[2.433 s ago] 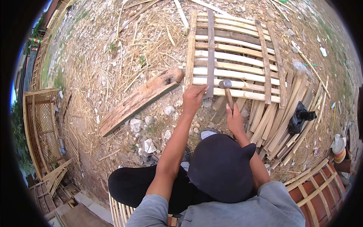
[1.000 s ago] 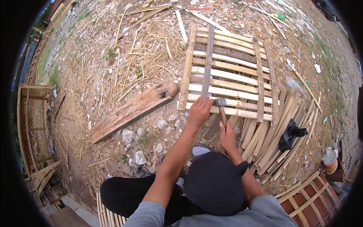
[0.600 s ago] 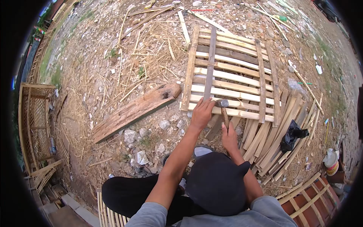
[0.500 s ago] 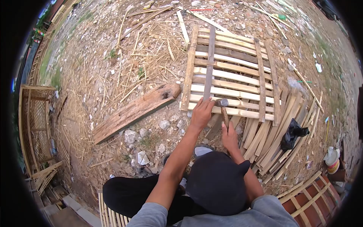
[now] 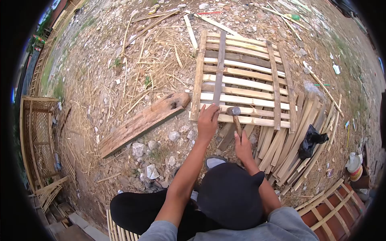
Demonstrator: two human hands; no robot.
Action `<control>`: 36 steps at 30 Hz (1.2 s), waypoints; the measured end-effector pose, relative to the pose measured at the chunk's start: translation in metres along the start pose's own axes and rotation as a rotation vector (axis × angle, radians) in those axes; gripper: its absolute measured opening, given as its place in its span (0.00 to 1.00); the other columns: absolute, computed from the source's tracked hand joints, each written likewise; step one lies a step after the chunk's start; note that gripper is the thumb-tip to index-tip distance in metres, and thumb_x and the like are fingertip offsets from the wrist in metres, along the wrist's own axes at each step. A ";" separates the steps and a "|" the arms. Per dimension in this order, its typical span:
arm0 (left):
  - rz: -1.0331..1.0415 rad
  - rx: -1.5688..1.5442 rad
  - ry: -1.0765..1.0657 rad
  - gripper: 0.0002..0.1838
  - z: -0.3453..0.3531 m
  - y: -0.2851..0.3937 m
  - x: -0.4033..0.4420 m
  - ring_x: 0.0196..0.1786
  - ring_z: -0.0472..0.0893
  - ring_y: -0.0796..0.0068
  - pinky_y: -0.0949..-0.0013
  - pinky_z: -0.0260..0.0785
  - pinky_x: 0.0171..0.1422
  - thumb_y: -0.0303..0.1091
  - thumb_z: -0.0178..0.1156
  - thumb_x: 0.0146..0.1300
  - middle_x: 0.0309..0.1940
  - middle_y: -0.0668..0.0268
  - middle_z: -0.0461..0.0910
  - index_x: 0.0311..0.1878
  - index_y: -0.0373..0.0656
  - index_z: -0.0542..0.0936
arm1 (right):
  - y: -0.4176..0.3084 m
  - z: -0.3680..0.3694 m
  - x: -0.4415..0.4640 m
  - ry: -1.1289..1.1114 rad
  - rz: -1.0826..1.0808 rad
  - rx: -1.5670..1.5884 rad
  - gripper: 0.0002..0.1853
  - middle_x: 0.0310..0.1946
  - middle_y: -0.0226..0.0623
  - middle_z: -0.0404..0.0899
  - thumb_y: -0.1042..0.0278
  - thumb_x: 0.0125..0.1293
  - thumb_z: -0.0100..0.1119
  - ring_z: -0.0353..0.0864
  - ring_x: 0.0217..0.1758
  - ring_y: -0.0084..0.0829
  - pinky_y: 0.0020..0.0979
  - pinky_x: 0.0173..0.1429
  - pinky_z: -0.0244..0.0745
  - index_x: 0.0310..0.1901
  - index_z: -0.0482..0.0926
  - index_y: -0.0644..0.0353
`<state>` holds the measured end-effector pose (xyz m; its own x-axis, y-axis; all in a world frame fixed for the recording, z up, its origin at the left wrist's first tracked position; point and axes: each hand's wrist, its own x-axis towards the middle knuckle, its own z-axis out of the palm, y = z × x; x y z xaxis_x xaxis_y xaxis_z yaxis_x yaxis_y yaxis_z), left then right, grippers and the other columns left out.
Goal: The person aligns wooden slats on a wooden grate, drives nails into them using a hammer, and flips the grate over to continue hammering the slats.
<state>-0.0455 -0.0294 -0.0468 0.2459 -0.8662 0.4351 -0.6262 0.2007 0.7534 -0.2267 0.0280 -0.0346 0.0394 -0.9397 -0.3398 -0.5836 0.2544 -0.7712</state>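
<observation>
A slatted bamboo panel lies on the ground in front of me, with several light slats across and longer strips running away from me. My left hand rests at the near end of the grey crosspiece, its fingers bent around that end. Whatever may be between the fingertips is too small to tell. My right hand is wrapped round the wooden handle of a hammer. The hammer's metal head is over the panel's near slats, just right of my left hand.
A thick weathered timber lies to the left. Loose strips are piled at the right, with a black plastic bag on them. A lattice frame stands far left; a bucket is at the right.
My left hand has shifted slightly left along the near edge of the panel. The hammer, higher and tilted over the panel at first, is now low beside it, still in my right hand.
</observation>
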 end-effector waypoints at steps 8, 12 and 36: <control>-0.281 -0.167 0.009 0.07 -0.033 0.001 -0.009 0.46 0.86 0.57 0.62 0.75 0.55 0.26 0.67 0.61 0.43 0.54 0.86 0.42 0.35 0.85 | 0.004 0.007 -0.001 0.080 -0.068 -0.003 0.21 0.27 0.64 0.78 0.51 0.75 0.50 0.78 0.38 0.69 0.60 0.40 0.69 0.50 0.70 0.66; -0.288 -0.069 -0.141 0.09 -0.028 0.002 -0.012 0.45 0.86 0.61 0.64 0.76 0.53 0.27 0.67 0.61 0.43 0.54 0.86 0.43 0.34 0.85 | 0.003 0.002 -0.002 0.043 -0.043 0.025 0.21 0.27 0.64 0.78 0.50 0.75 0.49 0.77 0.38 0.70 0.60 0.41 0.68 0.48 0.69 0.65; -0.574 -0.366 0.038 0.09 -0.047 0.024 -0.011 0.44 0.84 0.74 0.70 0.75 0.51 0.30 0.65 0.67 0.40 0.59 0.86 0.44 0.32 0.83 | -0.002 -0.002 -0.006 0.006 -0.010 -0.031 0.22 0.35 0.67 0.79 0.47 0.76 0.46 0.77 0.44 0.71 0.61 0.47 0.69 0.52 0.66 0.61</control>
<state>-0.0284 0.0068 -0.0098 0.4944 -0.8663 -0.0717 -0.0994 -0.1383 0.9854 -0.2270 0.0330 -0.0297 0.0410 -0.9436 -0.3287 -0.6083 0.2374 -0.7574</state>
